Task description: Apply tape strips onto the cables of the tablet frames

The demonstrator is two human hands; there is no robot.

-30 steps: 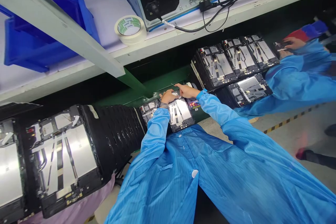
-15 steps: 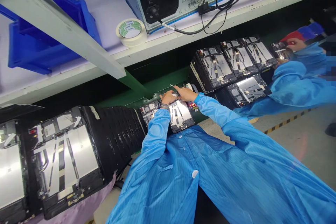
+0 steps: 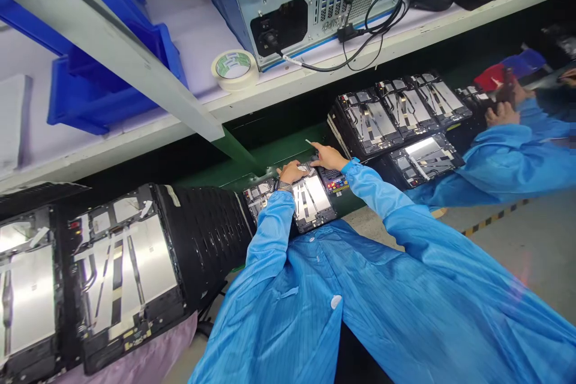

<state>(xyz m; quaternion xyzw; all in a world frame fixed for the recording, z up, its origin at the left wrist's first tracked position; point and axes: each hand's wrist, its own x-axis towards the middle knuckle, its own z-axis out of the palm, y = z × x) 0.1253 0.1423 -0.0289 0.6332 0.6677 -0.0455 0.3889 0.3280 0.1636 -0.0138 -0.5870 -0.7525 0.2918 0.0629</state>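
Note:
An opened tablet-like unit (image 3: 312,199), with a silver plate, dark ribbon cables and a black frame, lies flat in front of my body. My left hand (image 3: 291,173) rests on its upper edge, fingers stretched over the small parts there. My right hand (image 3: 330,158) is at the upper right corner of the same unit, its fingers closed on a thin white stick (image 3: 308,142) whose tip points up and left. What the fingertips touch is partly hidden. A similar unit (image 3: 258,197) lies just left, and a small device with red lit digits (image 3: 336,184) sits to the right.
A long row of stacked black units (image 3: 202,246) stands at left. More opened units (image 3: 366,120) sit at right, near a co-worker's blue sleeve (image 3: 504,156). Above runs a white shelf (image 3: 288,87) with a tape roll (image 3: 234,70), blue bins (image 3: 117,84) and a computer case (image 3: 288,27).
My right hand has shifted slightly right, away from my left hand, with the white stick. My left hand stays on the unit. The co-worker's hands have moved, and the view has shifted a little.

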